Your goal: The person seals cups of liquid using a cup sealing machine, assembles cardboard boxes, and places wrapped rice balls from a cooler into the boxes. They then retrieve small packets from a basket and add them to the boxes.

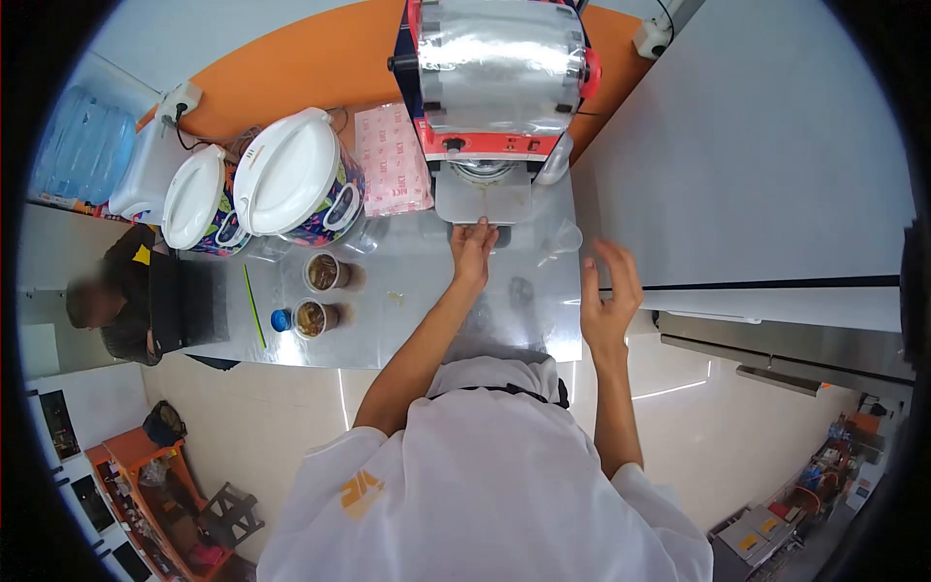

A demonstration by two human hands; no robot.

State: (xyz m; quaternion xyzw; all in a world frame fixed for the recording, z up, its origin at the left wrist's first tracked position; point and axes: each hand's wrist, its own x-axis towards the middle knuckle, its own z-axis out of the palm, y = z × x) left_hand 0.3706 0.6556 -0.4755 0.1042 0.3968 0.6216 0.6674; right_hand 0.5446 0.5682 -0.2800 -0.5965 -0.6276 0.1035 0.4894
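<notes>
A cup sealing machine [499, 78] with a silver drum-like cover and red control panel stands at the back of the metal table. Its flat sliding tray [456, 199] juts out toward me, a round cup ring showing under the machine's head. My left hand [472, 254] is at the tray's front edge, fingers closed on it. To the right, my right hand [609, 296] is raised in the air with fingers apart, holding nothing. Near it on the table lies a clear plastic cup [565, 236]. Two cups of brown iced drink [325, 273] [312, 318] stand to the left.
Two white-lidded patterned pots [289, 175] [194, 199] and a pink-white packet [392, 160] line the back left. A green straw [254, 306] and blue cap [281, 320] lie near the drinks. Another person [121, 291] is beyond the table's left end. A grey wall-like panel [747, 145] bounds the right.
</notes>
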